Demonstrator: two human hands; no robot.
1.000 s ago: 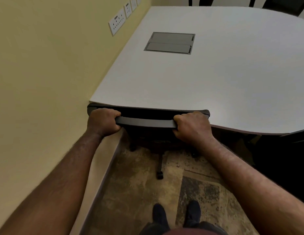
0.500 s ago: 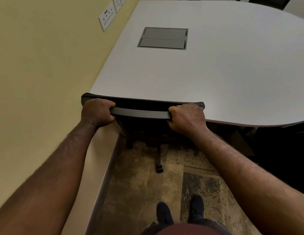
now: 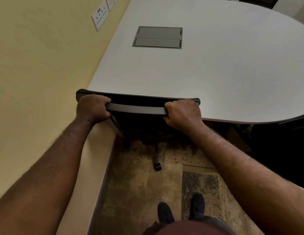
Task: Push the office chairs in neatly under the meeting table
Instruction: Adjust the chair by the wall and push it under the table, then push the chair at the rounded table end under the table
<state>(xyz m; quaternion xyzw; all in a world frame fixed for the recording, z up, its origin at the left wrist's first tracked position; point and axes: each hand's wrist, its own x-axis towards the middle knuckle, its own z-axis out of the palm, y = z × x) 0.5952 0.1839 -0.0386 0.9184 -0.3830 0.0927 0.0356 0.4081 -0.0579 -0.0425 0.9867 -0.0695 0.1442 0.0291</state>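
Note:
A black office chair [image 3: 136, 108] stands against the near edge of the white meeting table [image 3: 215, 73], its seat hidden under the tabletop. My left hand [image 3: 91, 108] grips the left end of the chair's top rail. My right hand [image 3: 182, 112] grips the right end of the same rail. One chair leg with a caster [image 3: 157, 166] shows on the floor below. The backrest top touches or nearly touches the table edge.
A yellow wall with white sockets [image 3: 100, 15] runs along the left, with a pale skirting ledge [image 3: 95, 167] below. A grey cable hatch [image 3: 158, 37] sits in the tabletop. Another dark chair [image 3: 283, 146] is at the right. My feet [image 3: 180, 211] stand on patterned carpet.
The chair has slid a little further under the table with both hands still gripping the rail. My feet have stepped closer.

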